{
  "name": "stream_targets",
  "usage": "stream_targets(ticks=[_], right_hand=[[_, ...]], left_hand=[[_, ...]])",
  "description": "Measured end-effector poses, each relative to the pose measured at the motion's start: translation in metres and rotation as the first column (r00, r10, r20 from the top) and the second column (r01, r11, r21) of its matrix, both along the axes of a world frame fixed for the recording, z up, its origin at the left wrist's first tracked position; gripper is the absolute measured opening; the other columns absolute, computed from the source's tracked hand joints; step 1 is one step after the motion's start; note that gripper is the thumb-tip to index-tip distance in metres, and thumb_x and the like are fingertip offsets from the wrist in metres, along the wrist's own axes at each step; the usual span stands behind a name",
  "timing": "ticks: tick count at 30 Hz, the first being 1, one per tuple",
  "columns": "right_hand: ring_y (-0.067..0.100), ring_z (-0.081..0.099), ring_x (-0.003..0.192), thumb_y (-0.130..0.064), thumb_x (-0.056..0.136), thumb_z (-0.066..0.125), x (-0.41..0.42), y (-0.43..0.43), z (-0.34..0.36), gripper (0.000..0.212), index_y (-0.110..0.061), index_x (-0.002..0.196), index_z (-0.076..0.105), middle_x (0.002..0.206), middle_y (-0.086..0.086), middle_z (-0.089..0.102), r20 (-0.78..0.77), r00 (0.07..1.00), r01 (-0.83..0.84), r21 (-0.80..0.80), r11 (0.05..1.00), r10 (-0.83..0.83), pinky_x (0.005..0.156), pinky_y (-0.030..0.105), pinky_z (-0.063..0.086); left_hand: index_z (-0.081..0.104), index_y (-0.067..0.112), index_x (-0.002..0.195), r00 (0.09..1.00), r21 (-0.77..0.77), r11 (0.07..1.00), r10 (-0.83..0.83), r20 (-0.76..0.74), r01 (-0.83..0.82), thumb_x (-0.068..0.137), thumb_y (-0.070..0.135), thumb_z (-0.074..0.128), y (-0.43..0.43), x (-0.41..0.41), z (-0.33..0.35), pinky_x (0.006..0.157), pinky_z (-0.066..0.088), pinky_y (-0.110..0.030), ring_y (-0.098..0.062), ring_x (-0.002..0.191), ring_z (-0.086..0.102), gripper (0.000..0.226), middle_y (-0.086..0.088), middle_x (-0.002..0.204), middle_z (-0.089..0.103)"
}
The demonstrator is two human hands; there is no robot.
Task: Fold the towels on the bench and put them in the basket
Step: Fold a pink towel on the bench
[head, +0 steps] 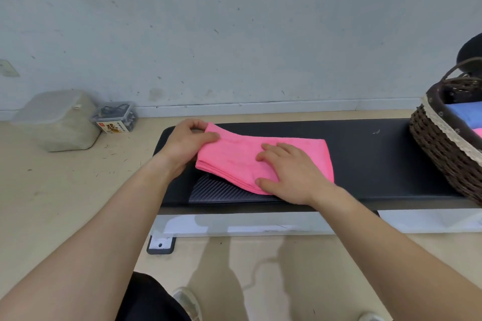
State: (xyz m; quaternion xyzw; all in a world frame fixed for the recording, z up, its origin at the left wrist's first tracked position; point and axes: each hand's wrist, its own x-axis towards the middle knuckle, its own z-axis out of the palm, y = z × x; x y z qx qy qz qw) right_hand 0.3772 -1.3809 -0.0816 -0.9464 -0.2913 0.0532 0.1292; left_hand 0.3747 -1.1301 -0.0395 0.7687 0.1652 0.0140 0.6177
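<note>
Done: blue towel and another pink one lie in the wicker basket.
Left: pink towel on the bench, half-folded.
Left hand: pinching its corner.
Right hand: flat, fingers released.

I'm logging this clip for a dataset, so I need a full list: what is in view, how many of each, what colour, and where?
pink towel: one, pink, partly folded on the bench's left part
bench: one, black pad, across the middle
basket: one, dark brown wicker with pale trim, on the bench's right end
folded towels in basket: at least two, blue and pink
lidded tub: one, cloudy grey, on the floor at left
small clear box: one, red-and-yellow label, beside the tub
left hand: pinching the towel's left edge
right hand: flat on the towel
</note>
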Motion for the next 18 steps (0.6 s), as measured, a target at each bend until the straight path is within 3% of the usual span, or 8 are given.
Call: stream_targets(ticks=[3, 7, 10, 14, 18], right_hand=[[0.027, 0.015, 0.150, -0.061, 0.092, 0.044, -0.011, 0.016, -0.004, 0.061, -0.034, 0.146, 0.037, 0.164, -0.006, 0.019, 0.012, 1.000, -0.004, -0.035, 0.999, 0.004, 0.120, 0.050, 0.015], [0.024, 0.030, 0.144, -0.059, 0.092, 0.040, -0.011, 0.007, 0.006, 0.057, -0.030, 0.140, 0.049, 0.158, -0.004, 0.035, 0.002, 1.000, 0.024, 0.043, 0.999, -0.025, 0.119, 0.044, 0.022], [0.021, 0.045, 0.131, -0.049, 0.093, 0.048, -0.012, -0.021, 0.019, 0.046, -0.025, 0.131, 0.058, 0.141, -0.006, 0.053, 0.062, 0.991, 0.113, 0.133, 0.985, -0.122, 0.111, 0.039, 0.034], [0.021, 0.049, 0.122, -0.037, 0.093, 0.055, -0.017, -0.066, 0.025, 0.036, -0.024, 0.126, 0.061, 0.134, -0.007, 0.056, 0.089, 0.963, 0.235, 0.189, 0.954, -0.255, 0.103, 0.039, 0.042], [0.024, 0.040, 0.133, -0.046, 0.088, 0.060, -0.023, -0.092, 0.020, 0.054, -0.026, 0.138, 0.054, 0.147, -0.007, 0.046, 0.053, 0.958, 0.275, 0.112, 0.955, -0.282, 0.109, 0.041, 0.038]], left_hand=[[0.065, 0.013, 0.103, 0.997, -0.137, 0.990, -0.007, 0.072, 0.016, 0.081, 0.010, 0.078, -0.006, -0.001, 0.010, 0.068, 0.052, -0.029, -0.017, 0.079, 0.067, 0.025, -0.011, 0.099, 0.071], [0.064, 0.016, 0.102, 0.984, -0.123, 0.990, -0.043, 0.174, 0.065, 0.084, 0.007, 0.075, -0.028, -0.003, 0.023, 0.064, 0.053, -0.021, -0.009, 0.070, 0.067, 0.022, -0.002, 0.090, 0.069], [0.065, 0.018, 0.101, 0.972, -0.061, 0.993, -0.083, 0.222, 0.099, 0.085, 0.009, 0.075, -0.049, -0.001, 0.028, 0.060, 0.050, -0.018, -0.006, 0.068, 0.064, 0.021, 0.000, 0.085, 0.065], [0.067, 0.021, 0.103, 0.955, 0.092, 0.982, -0.185, 0.231, 0.168, 0.084, 0.016, 0.077, -0.085, 0.003, 0.026, 0.064, 0.048, -0.015, -0.004, 0.077, 0.062, 0.022, 0.000, 0.093, 0.065], [0.066, 0.023, 0.101, 0.944, 0.223, 0.951, -0.258, 0.206, 0.212, 0.082, 0.017, 0.076, -0.121, 0.008, 0.019, 0.074, 0.047, -0.016, -0.005, 0.081, 0.061, 0.021, 0.004, 0.092, 0.065]])
